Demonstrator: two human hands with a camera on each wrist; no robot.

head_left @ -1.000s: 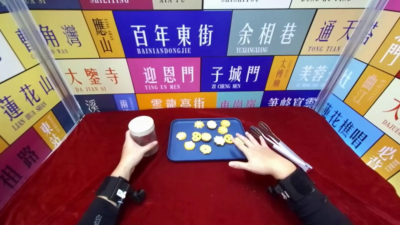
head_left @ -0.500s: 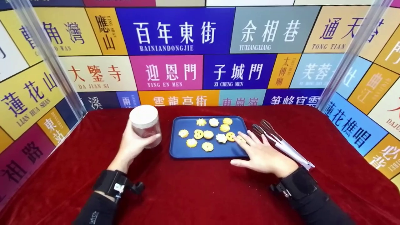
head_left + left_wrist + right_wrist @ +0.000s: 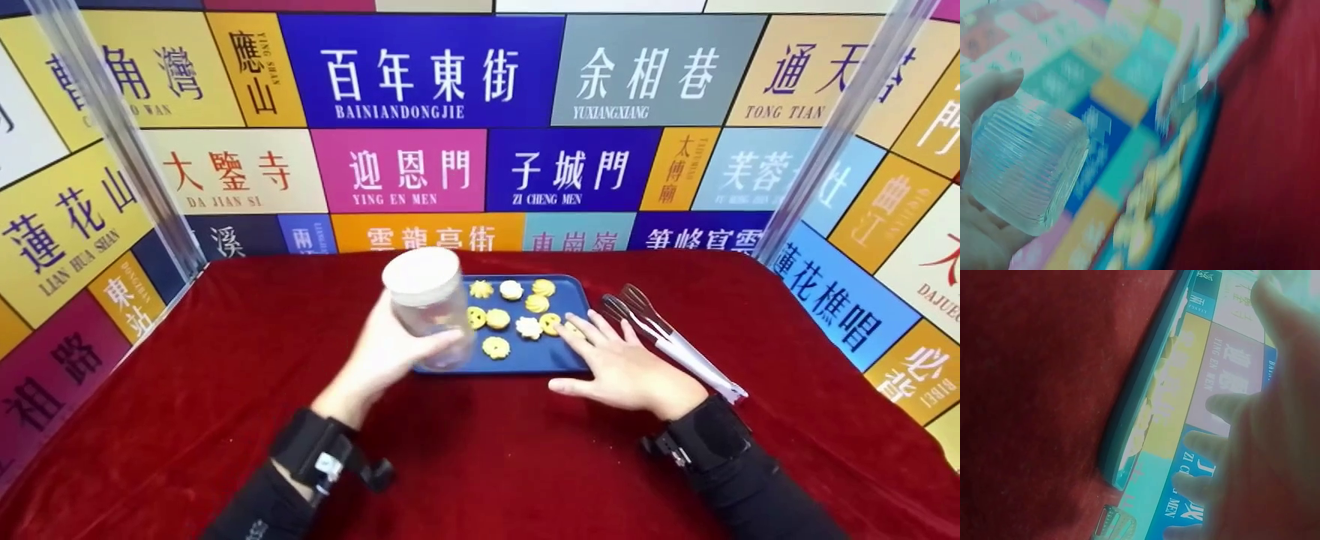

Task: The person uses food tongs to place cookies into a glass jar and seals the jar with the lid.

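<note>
In the head view, my left hand [image 3: 382, 356] grips a clear jar [image 3: 442, 322] with a whitish round lid [image 3: 422, 271], thumb across its near side. The jar is held upright in front of the left part of a blue tray [image 3: 536, 361], hiding that part. Ribbed clear walls of the jar fill the left side of the left wrist view, and I see nothing inside. Several yellow cookies [image 3: 496, 347], some with white topping, lie on the tray. My right hand [image 3: 626, 367] has its fingers spread over the tray's right front corner, partly covering a cookie.
Metal tongs [image 3: 690, 356] with brown tips lie right of the tray, beside my right hand. Dark red cloth [image 3: 495, 457] covers the table. Behind it stands a wall of coloured panels [image 3: 420, 71] with lettering, and clear posts [image 3: 814, 161] rise at both back corners.
My left hand has lifted the jar from the cloth left of the tray and carried it right, in front of the tray's left part. My right hand has stayed in place.
</note>
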